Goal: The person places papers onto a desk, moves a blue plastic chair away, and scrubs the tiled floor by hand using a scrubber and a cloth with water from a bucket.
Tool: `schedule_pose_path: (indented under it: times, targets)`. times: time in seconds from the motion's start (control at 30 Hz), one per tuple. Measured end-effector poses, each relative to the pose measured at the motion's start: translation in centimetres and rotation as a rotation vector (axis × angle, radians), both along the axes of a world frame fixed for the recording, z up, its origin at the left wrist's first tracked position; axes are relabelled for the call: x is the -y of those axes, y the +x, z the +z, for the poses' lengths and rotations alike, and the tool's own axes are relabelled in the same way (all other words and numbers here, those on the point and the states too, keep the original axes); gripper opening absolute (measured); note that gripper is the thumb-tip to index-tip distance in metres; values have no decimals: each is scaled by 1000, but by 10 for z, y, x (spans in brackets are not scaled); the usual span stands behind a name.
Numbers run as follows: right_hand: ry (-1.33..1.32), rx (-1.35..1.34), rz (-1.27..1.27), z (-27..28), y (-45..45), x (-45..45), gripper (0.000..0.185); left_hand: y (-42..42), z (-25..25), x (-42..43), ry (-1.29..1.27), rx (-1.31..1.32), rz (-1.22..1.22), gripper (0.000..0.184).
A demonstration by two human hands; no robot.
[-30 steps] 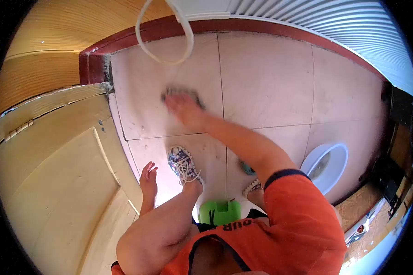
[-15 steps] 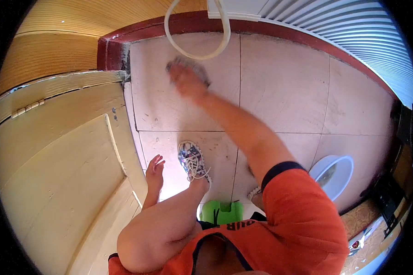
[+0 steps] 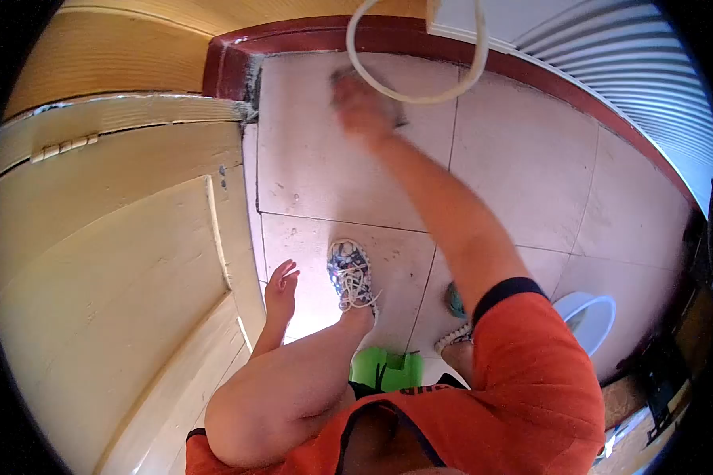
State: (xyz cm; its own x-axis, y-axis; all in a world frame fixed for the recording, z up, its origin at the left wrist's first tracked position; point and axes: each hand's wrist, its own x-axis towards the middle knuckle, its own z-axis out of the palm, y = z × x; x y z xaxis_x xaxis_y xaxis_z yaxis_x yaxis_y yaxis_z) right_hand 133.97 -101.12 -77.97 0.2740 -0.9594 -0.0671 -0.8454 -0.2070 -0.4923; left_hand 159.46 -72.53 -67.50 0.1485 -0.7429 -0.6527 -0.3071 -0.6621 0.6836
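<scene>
My right hand (image 3: 364, 115) is stretched far forward, closed over a dark grey rag (image 3: 396, 111) pressed to the tiled floor (image 3: 523, 150). Motion smears both the fingers and the cloth. Over the rag's far side hangs a pale hose loop (image 3: 428, 99). My left hand (image 3: 283, 286) holds nothing; its fingers are apart, beside my left knee and close to the yellow door (image 3: 127, 261). A patterned lace-up shoe (image 3: 349, 273) stands on the floor between my two arms.
A light blue basin (image 3: 602, 321) with something greyish inside stands at the right. Near my other shoe (image 3: 454, 339) lies a round green object (image 3: 455, 301). A bright green thing (image 3: 400, 370) is below me. Dark red skirting (image 3: 309, 36) and a ribbed white panel (image 3: 634, 87) border the floor.
The view has shifted, so the floor, door and hose appear farther right. My right hand has slid the rag slightly toward the skirting. A green object now shows beside my right arm.
</scene>
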Motion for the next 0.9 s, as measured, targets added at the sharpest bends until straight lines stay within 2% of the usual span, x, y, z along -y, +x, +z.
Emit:
schedule_pose_path:
  times: [0.03,0.07,0.1,0.13,0.17,0.2,0.23,0.27,0.33,0.4,0.43,0.47,0.5,0.53,0.57,0.6,0.63,0.67,0.7,0.73,0.77,0.8,0.87,0.9]
  targets:
    - [92,-51,149,-4,42,-10,51,-1,0,3,-8,8,12,38]
    - [-18,85,269,-17,77,-40,53,-2,0,5,-2,-6,29,38]
    - [-234,66,437,-24,95,-84,53,-1,-1,9,-1,-19,43,39]
    - [12,134,565,-15,109,-114,55,1,-1,11,-8,-17,46,39]
    - [86,188,670,1,100,-146,57,3,0,10,-2,30,25,39]
    - [80,344,686,-3,82,-170,58,4,-1,8,6,75,9,39]
    - [130,296,642,2,55,-170,58,5,-2,3,7,74,21,39]
    - [182,249,595,9,28,-169,58,8,-3,-3,42,181,-26,43]
    - [72,-231,413,22,-27,-119,55,21,-16,-19,87,294,-60,46]
    - [-154,-154,4,-1,-69,-71,52,43,-45,-44,101,687,-274,60]
    - [-193,-131,-67,3,-66,-44,52,43,-42,-44,109,689,-268,60]
    - [-239,-107,-137,6,-57,-18,52,40,-38,-36,235,638,-236,68]
    - [-184,-131,-99,2,-35,2,52,40,-37,-27,357,586,-200,78]
    - [-128,-156,-59,0,-3,16,52,47,-43,-26,323,482,-242,82]
    - [-127,-158,62,-9,31,17,51,48,-55,-29,294,575,-345,84]
    - [-126,-163,182,-18,64,14,51,46,-56,-19,347,565,-339,86]
    - [-142,-44,296,-11,89,-9,49,44,-55,-7,401,551,-330,87]
    - [-41,266,302,-36,119,-37,48,44,-51,1,402,548,-319,87]
    - [141,70,569,1,126,-63,48,46,-48,13,475,502,-315,89]
    - [16,187,695,-6,125,-104,48,47,-46,19,547,452,-309,91]
    - [27,201,809,-1,115,-135,51,49,-47,20,545,448,-294,91]
    - [42,323,857,-4,97,-153,53,52,-49,20,532,421,-307,92]
    - [402,373,629,29,43,-124,55,55,-54,12,541,384,-308,93]
    - [-24,-79,756,12,34,-98,51,50,-56,4,449,450,-302,94]
